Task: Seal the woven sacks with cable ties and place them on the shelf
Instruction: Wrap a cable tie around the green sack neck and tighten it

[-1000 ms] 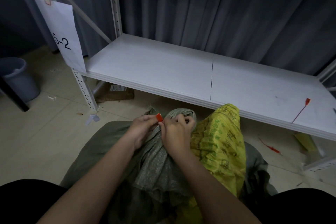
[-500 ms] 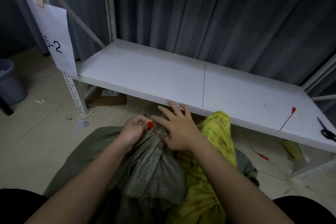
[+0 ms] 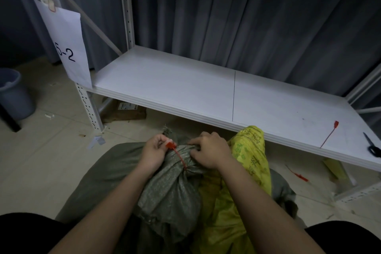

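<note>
A white shelf ran across the view in front of grey curtains, its board bare but for a few small things near the right end. A paper label reading "5-2" hung from the left front post. On the tiled floor just in front of the shelf lay a grey-green woven sack, its neck bunched and pointing toward the shelf. A yellow printed sack lay against its right side, its top touching or just under the shelf edge. A blue bin stood well off to the left, and a flattened cardboard piece lay under the shelf.

The left hand was curled round the left of the sack's neck, its fingers pinching the red head of a cable tie. The tie's strap ran across the gathered fabric toward the person. The right hand gripped the bunched fabric on the neck's right, fingers curled into the folds.

A pair of scissors lay at the shelf's right edge. Near them, a spare red tie rested on the board. Another red tie lay on the floor under the right end.
</note>
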Tool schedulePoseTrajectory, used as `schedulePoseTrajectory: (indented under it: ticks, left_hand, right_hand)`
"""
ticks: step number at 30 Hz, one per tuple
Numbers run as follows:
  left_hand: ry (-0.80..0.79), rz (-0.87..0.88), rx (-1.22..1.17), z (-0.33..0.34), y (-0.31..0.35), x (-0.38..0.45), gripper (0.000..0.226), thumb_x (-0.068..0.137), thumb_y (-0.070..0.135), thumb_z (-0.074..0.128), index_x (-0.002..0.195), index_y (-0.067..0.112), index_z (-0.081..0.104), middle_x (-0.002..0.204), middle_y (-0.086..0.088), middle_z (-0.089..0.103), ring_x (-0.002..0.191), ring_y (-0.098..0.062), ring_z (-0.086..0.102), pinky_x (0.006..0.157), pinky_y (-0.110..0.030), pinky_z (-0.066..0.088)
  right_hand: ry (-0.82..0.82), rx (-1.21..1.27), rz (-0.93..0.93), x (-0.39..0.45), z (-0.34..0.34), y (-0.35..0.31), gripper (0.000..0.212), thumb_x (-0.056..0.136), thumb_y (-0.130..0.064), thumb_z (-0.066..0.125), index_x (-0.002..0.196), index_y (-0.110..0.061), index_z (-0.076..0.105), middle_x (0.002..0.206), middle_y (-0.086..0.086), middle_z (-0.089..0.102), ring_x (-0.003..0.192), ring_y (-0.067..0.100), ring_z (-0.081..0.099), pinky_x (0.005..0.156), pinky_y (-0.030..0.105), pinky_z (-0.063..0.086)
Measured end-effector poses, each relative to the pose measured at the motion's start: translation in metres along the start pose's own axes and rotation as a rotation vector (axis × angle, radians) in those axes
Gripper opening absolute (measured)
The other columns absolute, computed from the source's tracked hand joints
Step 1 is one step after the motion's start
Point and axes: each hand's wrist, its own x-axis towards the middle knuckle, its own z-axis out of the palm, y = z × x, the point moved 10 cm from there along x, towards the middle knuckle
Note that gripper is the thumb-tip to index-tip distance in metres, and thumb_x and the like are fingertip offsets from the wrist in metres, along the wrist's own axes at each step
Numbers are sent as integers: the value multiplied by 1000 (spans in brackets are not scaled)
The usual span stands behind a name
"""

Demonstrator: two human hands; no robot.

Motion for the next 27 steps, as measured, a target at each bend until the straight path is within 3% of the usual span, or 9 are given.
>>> schedulePoseTrajectory:
  ticks: [2,4,6,8,10,12,14,16,27]
  left_hand:
    - [2,16,37,2,2,0,24,92,-2,49,73,11,51,76,-2,64,72,-9,59,70,-15,46]
    - [-2,29,50,3,4,1,25,92,-3,49,72,12,51,75,-2,63,69,-5,59,69,-14,46]
    - [2,42,46,1,7,1,27,92,-4,49,71,14,50,73,-2,61,63,-1,58,65,-9,45]
    - [13,53,95,-3,10,2,29,91,-3,50,70,16,50,70,-1,59,62,-5,54,65,-15,44]
    - [26,56,133,-8,10,4,29,91,-2,51,69,18,50,71,-1,59,68,-11,53,73,-28,43]
    - [30,55,150,-10,9,5,29,91,0,52,69,19,51,74,1,63,74,-17,57,82,-35,45]
    - [33,52,163,-11,8,5,29,92,3,53,69,20,51,74,2,65,76,-20,59,87,-39,47]
    - [29,58,188,-10,6,4,28,91,5,54,69,21,51,73,2,65,75,-22,60,88,-43,48]
    - [-4,237,465,2,26,-14,28,91,15,56,68,28,47,71,10,58,73,-16,57,73,-34,45]
  right_hand:
    - [3,-121,-11,-3,-3,-6,45,86,-42,45,131,-39,50,129,5,51,119,31,44,101,43,33]
    - [18,-179,-82,-7,-8,-17,52,83,-45,44,134,-33,47,137,4,47,130,31,37,111,51,17]
    - [102,-230,-266,-12,-16,-39,59,80,-48,40,135,-27,48,140,2,46,140,26,23,115,55,-3]
    - [114,-305,-410,-14,-12,-56,62,83,-49,46,138,-20,45,138,1,50,141,21,24,114,54,-11]
    - [42,-345,-415,-9,-1,-56,69,85,-52,54,142,-19,38,138,0,50,136,19,33,115,51,-7]
    - [32,-319,-391,-5,4,-52,69,82,-56,57,139,-20,42,136,-1,52,130,21,40,114,48,6]
    - [103,-266,-386,-6,2,-48,63,79,-58,58,129,-20,53,127,0,58,120,25,46,105,44,22]
    - [139,-235,-357,-8,4,-45,57,80,-59,57,123,-21,58,118,-1,61,112,27,47,93,42,25]
    - [7,-170,-151,1,15,-32,46,83,-63,51,114,-32,63,109,5,64,111,27,46,90,39,30]
